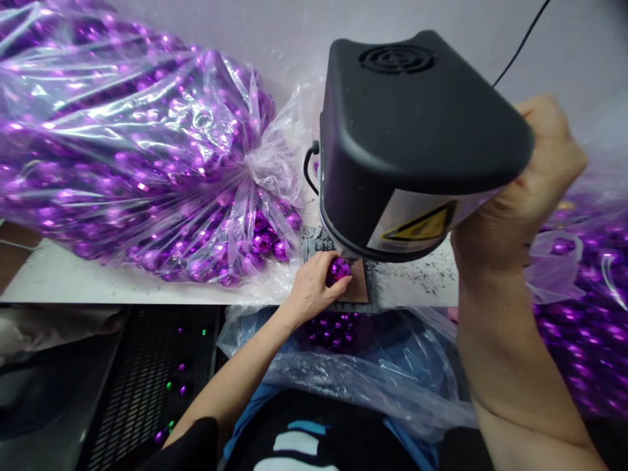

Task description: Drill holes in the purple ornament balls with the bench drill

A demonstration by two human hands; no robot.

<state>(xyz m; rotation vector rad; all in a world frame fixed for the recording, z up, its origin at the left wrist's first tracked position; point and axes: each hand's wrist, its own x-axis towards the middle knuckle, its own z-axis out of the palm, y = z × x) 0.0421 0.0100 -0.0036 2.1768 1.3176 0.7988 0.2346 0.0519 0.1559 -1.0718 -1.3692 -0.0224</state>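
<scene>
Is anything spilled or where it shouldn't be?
Yes, a little. Small shiny purple bits and green bits lie scattered on the black mesh at lower left, away from the stuffed plastic bag. Dark flecks also litter the white tabletop, looking messy.

- Left hand (316, 281) holding a purple ball (338, 269) at a black machine's (417, 124) lower end
- Right hand (544, 157) beside the machine
- Bag (142, 150) of balls on the worktop (59, 281)

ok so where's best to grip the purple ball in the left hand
Probably pinch the purple ball across opposite sides of its round body, coming from the near left, as the left hand does; the black machine crowds its far right side.
</scene>
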